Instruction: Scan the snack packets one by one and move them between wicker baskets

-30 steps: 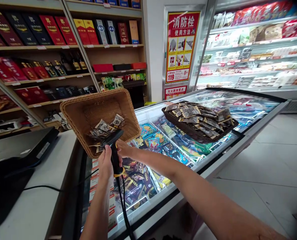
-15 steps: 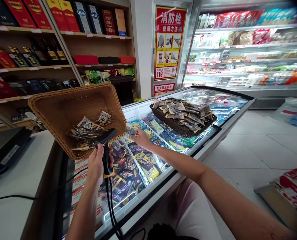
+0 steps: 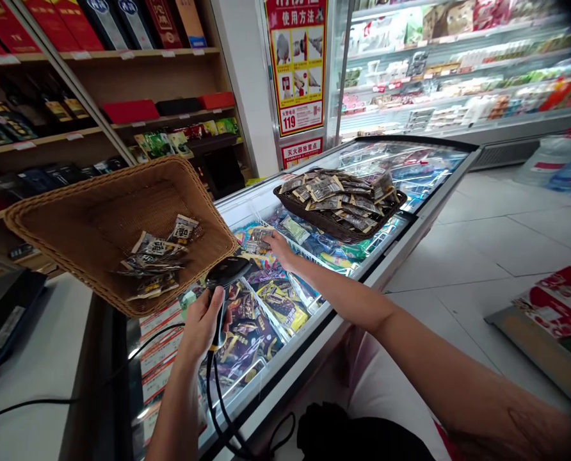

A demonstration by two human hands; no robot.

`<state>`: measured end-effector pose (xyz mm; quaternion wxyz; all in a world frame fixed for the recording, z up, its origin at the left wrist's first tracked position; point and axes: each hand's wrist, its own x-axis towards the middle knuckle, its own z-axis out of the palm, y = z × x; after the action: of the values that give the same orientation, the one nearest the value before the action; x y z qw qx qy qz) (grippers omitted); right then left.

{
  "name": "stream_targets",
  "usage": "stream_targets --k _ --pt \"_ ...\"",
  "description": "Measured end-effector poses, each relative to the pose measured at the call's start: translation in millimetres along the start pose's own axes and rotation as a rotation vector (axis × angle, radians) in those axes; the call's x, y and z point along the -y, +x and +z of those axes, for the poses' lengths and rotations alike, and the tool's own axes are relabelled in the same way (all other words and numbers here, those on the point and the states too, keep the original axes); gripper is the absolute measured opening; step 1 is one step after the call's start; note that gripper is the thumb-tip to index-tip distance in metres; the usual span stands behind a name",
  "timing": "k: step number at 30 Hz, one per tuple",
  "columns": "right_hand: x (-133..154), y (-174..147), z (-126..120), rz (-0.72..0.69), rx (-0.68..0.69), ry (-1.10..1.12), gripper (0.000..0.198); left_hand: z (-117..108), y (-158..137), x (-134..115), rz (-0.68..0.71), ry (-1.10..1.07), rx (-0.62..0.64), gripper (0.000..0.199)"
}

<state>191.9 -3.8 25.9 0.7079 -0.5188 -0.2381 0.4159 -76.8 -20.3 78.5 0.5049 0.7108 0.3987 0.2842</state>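
Note:
My left hand [image 3: 203, 325] is wrapped round the handle of a black barcode scanner [image 3: 228, 272], its cord hanging down. Between the fingers of my right hand [image 3: 280, 248] is a small snack packet [image 3: 258, 241], to the right of the scanner head and above the freezer glass. A light brown wicker basket [image 3: 98, 186] stands tilted at the left with several similar packets [image 3: 158, 253] inside. Beyond my right hand, a dark woven basket [image 3: 314, 224] heaped with packets [image 3: 338, 192] rests on the chest freezer [image 3: 386, 269].
Under the glass lie bagged ice creams [image 3: 283, 304] between white wire dividers. A white counter [image 3: 40, 346] with a black device [image 3: 11, 320] is at the left. Shelves of boxes [image 3: 170, 57], a lit chiller [image 3: 434, 77] and a red cardboard box [image 3: 559, 301] surround the freezer.
The scanner has turned and moved right and slightly down in my left hand. My right hand still holds the packet, now showing flatter near the scanner. The camera view has shifted.

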Motion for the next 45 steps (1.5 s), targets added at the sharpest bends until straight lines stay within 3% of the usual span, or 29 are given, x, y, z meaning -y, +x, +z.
stream_targets --k 3,6,10,15,18,27,39,42,45 --pt "6.0 -1.0 -1.6 0.117 0.086 0.040 0.039 -0.7 -1.3 -3.6 -0.017 -0.030 0.027 0.063" --pt "10.8 -1.5 -8.8 0.131 0.185 -0.142 0.059 -1.1 -2.3 -5.3 -0.024 -0.069 0.016 0.062" --pt "20.0 1.9 -18.6 -0.025 0.172 -0.334 0.045 -1.5 -3.0 -5.0 -0.007 -0.094 0.007 0.061" --pt "28.7 8.2 -18.4 -0.110 0.060 -0.077 0.024 -3.4 -4.0 -6.0 0.003 -0.084 0.056 0.063" --pt "27.4 8.6 -15.6 -0.096 0.010 0.009 0.026 -1.7 -5.2 -7.2 0.010 -0.064 0.103 0.063" --pt "8.6 14.0 -16.3 -0.147 -0.072 -0.040 0.031 9.0 0.3 4.4 0.050 0.020 0.170 0.067" --pt "9.5 16.2 -15.9 -0.142 -0.134 -0.081 0.031 11.5 -5.8 -5.3 0.052 -0.020 0.117 0.066" --pt "19.2 22.1 -17.8 -0.224 -0.175 -0.236 0.030 9.1 -4.4 -2.9 0.039 -0.032 0.102 0.065" --pt "51.5 41.0 -23.6 -0.378 -0.270 -0.371 0.026 6.8 -2.1 0.0 0.044 -0.028 0.073 0.065"
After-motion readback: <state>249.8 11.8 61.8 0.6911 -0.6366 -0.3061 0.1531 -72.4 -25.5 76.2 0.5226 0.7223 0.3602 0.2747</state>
